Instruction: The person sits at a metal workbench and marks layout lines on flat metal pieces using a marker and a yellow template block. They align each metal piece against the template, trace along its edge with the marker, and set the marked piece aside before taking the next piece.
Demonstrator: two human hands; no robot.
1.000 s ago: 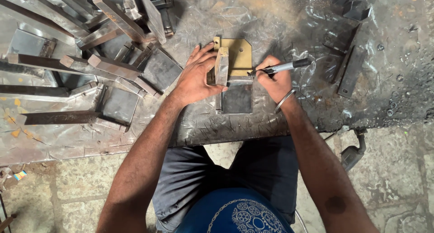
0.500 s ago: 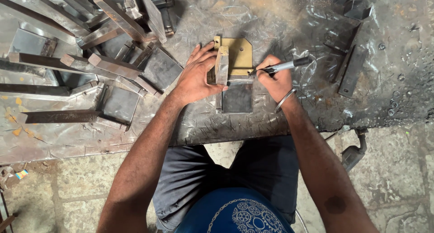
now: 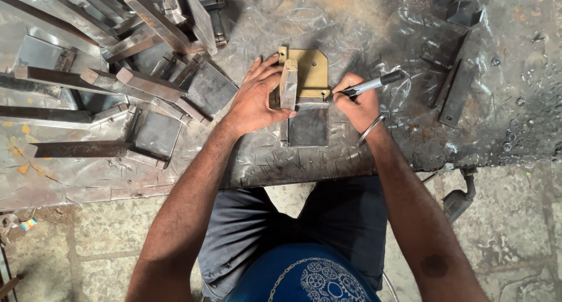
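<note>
Brass-coloured flat metal template [image 3: 313,70] lies on the scratched steel worktable [image 3: 293,155], its lower edge over a dark square steel plate [image 3: 308,126]. Fingers of the right hand [image 3: 357,106] pinch a silver marker with a black cap [image 3: 372,85], tip touching the template's lower right edge. Left hand [image 3: 254,100] presses down with fingers curled around a short upright metal bar [image 3: 288,84] against the template's left side. A thin bangle [image 3: 370,129] circles the right wrist. Further left, a heap of welded steel angle frames [image 3: 117,62] covers the table. No containers show.
</note>
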